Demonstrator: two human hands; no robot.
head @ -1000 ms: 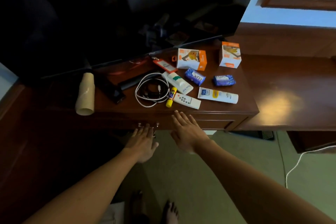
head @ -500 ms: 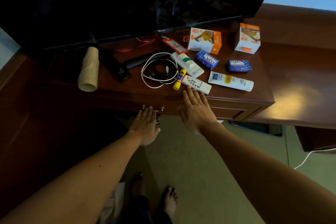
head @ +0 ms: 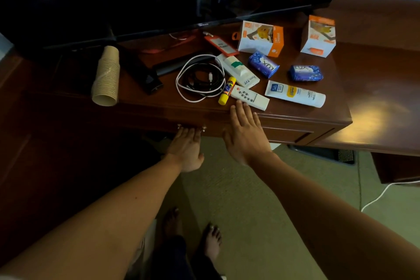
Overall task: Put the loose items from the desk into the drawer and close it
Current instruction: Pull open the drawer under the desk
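Head camera: two hands reach for the shut drawer (head: 204, 124) under a messy desk (head: 318, 118).

Left hand (head: 186, 150) has flat, straight fingers at the little drawer handle (head: 192, 127) and holds nothing. Right hand (head: 246, 134) is flat and wide too, fingertips just beside the white remote (head: 248, 98). Loose things wait on top: glue stick (head: 227, 90), white cable (head: 200, 79), lotion tube (head: 295, 93), two blue soaps (head: 263, 65), two orange boxes (head: 261, 38) and a stack of paper cups (head: 106, 76). The remote and cups lie near the edge, so a bump or a hard pull could knock them onto the floor.
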